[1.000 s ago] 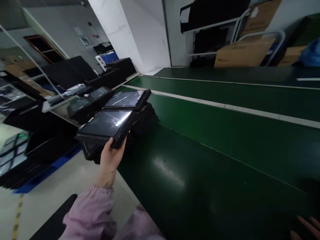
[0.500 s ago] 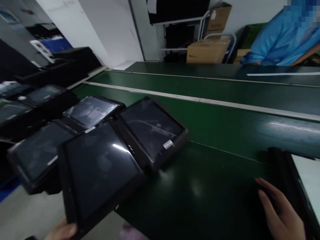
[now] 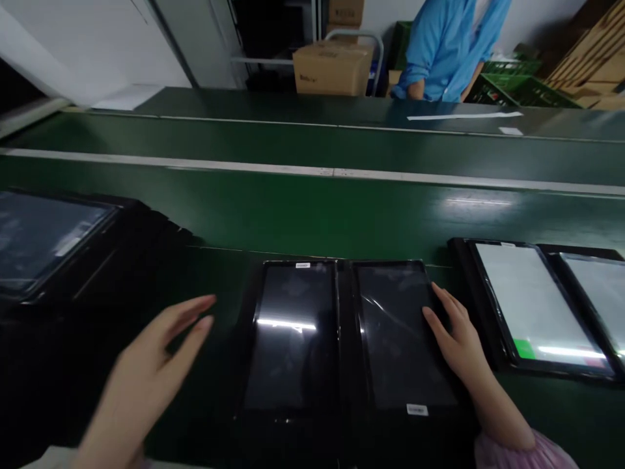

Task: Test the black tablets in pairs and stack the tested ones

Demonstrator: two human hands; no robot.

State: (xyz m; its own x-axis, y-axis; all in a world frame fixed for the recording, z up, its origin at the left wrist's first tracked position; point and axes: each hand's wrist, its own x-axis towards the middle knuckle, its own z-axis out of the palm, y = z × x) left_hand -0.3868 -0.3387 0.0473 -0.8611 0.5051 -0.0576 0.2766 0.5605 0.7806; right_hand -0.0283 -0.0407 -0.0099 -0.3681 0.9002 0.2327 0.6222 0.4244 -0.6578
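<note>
Two dark tablet-like screens lie side by side on the green work surface before me, each in a thick black surround. The left dark screen [image 3: 295, 365] has a white label at its top edge and reflects a bright light. The right dark screen [image 3: 398, 352] carries its label at the bottom. My right hand [image 3: 456, 335] rests against the right screen's right edge, thumb and fingers apart. My left hand [image 3: 163, 355] hovers left of the left screen, fingers parted and holding nothing.
Two lit, whitish screens [image 3: 541, 293] lie at the right, one with a green patch. Another dark screen [image 3: 43, 241] sits on black pieces at the left. Across the green bench [image 3: 312, 202], a person in a blue shirt [image 3: 444, 52] stands near a cardboard box [image 3: 332, 68].
My view has turned right. My left hand has let go of the dark screen it held, and two dark screens now lie in front. My right hand has come onto one's edge.
</note>
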